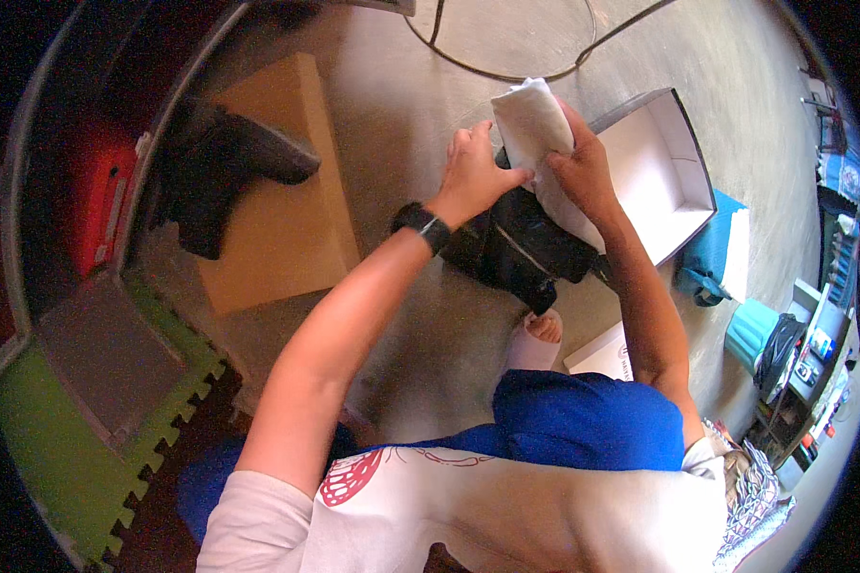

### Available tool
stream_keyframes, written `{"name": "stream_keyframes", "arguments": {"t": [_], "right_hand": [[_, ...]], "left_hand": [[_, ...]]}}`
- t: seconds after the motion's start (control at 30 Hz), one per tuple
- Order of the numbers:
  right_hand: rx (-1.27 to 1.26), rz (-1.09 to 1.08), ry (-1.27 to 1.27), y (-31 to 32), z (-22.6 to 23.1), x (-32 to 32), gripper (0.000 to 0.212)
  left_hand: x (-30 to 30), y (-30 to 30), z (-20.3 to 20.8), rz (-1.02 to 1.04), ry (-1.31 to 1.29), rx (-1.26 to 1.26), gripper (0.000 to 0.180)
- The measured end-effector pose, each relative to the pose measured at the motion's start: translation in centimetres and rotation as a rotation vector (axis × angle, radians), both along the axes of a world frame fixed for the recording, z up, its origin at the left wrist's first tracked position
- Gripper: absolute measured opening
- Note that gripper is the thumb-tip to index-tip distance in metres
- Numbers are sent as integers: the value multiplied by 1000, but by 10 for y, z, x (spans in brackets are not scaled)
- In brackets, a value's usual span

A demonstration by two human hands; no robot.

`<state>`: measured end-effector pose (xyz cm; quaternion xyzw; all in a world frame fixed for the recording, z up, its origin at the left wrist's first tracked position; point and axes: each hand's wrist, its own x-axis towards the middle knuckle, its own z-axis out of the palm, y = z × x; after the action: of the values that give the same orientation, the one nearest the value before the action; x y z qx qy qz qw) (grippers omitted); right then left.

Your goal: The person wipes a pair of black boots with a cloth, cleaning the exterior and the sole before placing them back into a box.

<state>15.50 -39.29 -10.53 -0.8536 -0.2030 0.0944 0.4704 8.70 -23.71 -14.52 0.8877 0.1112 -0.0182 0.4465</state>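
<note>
Shirt point(506, 497) nearest; wad point(533, 124) points lengthwise away, right hand point(588, 170) gripping, left hand's point(471, 180) grip unclear

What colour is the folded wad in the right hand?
The wad is off-white, best seen in the head view.

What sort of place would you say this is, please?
Probably a room in a home, though a small workshop is possible: a green foam mat with interlocking edges lies on the left, and a teal bin stands near a cluttered shelf on the right.
</note>
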Motion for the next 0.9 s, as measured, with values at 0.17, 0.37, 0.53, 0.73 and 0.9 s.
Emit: {"name": "stream_keyframes", "arguments": {"t": [0.17,0.37,0.53,0.73,0.9], "right_hand": [[-36,-254,24,-19,11,-2,56],[110,-410,36,-49,19,4,42],[64,-388,26,-49,20,5,47],[21,-242,87,-37,44,-3,48],[176,0,303,-4,47,-22,47]], "left_hand": [[7,-11,-4,88,162,92,91],[0,-26,0,78,216,118,79],[3,-20,-8,44,244,-61,54],[-20,49,15,-249,268,-715,48],[-31,58,26,-297,242,-871,58]]}}
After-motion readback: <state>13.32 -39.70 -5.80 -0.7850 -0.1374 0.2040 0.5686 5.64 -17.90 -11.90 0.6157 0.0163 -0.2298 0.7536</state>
